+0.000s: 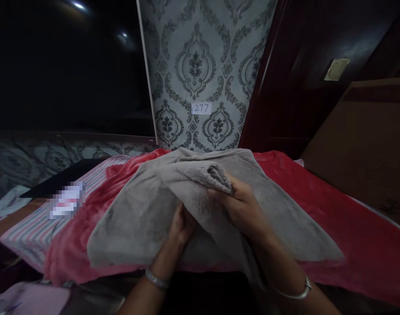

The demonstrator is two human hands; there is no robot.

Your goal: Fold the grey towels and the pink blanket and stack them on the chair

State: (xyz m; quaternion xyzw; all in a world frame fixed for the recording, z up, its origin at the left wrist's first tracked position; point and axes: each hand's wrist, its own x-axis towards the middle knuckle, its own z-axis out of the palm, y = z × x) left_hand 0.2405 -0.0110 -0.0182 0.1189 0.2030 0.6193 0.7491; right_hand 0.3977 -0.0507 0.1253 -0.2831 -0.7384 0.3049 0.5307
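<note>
A grey fleece cloth [137, 218] lies spread over a red blanket [360, 236] on a bed. My right hand [242, 210] is closed on a raised fold of the grey cloth near its middle, thumb and fingers pinching the fabric. My left hand [182, 227] sits just left of it, partly tucked under the same fold, its fingers curled into the cloth. Both wrists wear a silver bangle.
A striped sheet [32, 232] shows at the bed's left side, with a blurred small packet [67, 201] on it. Patterned wallpaper with a "277" label [201, 108] rises behind. A dark wooden door [301, 87] and a brown headboard [366, 144] stand at right.
</note>
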